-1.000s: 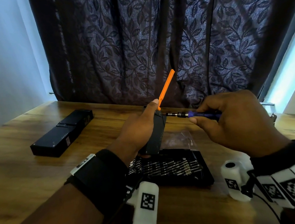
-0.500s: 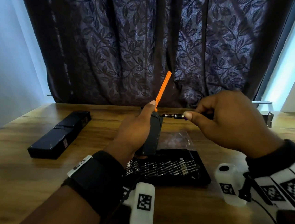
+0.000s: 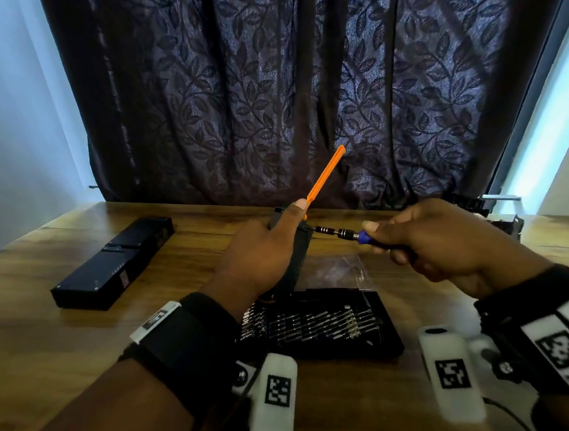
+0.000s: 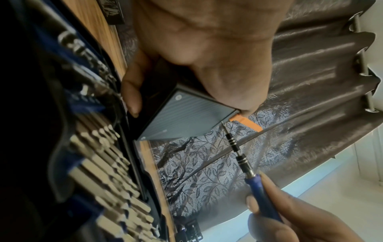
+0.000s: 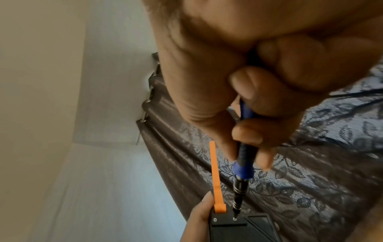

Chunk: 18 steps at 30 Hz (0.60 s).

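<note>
A black device [image 3: 300, 248] is held above the worktop [image 3: 46, 339] by the left hand [image 3: 262, 251]. The grip is clamped on it, with the fingers wrapped round its body and one fingertip laid along its top edge. The device is stood nearly on end, and an orange strap [image 3: 326, 177] is seen rising from its top toward 1 o'clock.

A screwdriver [image 3: 346, 235] is held by the right hand [image 3: 450, 238] at 3 o'clock of the device. That grip is closed on the blue handle, which is pinched between thumb and fingers. The shaft is laid nearly level, and in the right wrist view its tip is set on a screw [image 5: 234, 219] in the device's face, just beside the strap's root.

At 6 o'clock of the device an open black case [image 3: 357, 351] is laid flat on the worktop. It is filled with bits [image 3: 313, 326], which are bedded side by side in rows; how many are held cannot be told. A clear bag [image 3: 336, 269] is lodged between the case and the device, and its contents cannot be made out.

At 9 o'clock, well apart, a long black box [image 3: 115, 264] is laid shut on the worktop. A dark leaf-patterned curtain [image 3: 266, 96] is hung at 12 o'clock.
</note>
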### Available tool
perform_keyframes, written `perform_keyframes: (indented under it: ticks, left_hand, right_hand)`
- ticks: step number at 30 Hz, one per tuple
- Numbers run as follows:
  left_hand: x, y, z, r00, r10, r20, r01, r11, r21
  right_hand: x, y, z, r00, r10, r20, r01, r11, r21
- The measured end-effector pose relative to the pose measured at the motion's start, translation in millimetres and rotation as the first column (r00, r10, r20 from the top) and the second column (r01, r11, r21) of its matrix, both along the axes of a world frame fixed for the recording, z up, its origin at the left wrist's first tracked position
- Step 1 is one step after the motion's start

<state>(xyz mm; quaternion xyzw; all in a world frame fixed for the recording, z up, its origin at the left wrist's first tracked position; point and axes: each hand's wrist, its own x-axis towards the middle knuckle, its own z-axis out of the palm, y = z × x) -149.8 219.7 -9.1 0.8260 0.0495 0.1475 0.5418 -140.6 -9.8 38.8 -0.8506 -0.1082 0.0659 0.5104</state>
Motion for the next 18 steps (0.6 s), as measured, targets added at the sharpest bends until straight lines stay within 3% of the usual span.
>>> perform_keyframes:
  ticks: [5,7,11,15,18]
  left_hand:
    - [-5,4,6,0.999,-0.010,0.045,0.009,1.000,0.022]
    - [-4,5,7,0.997,-0.030,0.065,0.034,0.997,-0.065]
    - [4,7,5,0.989,-0.119,0.089,0.145,0.904,-0.403]
    - [3,5,3,0.994,-0.055,0.091,0.093,0.862,-0.498]
    - [-1,7,9,0.993,-0.067,0.102,0.118,0.727,-0.676]
  right_hand:
    - [7,1,-7,0.986,0.031,-0.166,-0.008,0.991,0.137]
    - [9,3,-11,0.986,0.039,-0.160,-0.010,0.984,0.178]
    - [11,2,-12,0.999,-0.008,-0.039,0.017,0.972,0.236]
    - [10,6,-16,0.988,-0.060,0.145,0.024,0.971,0.238]
    - [5,10,-16,0.950,-0.066,0.304,0.002,0.978,0.207]
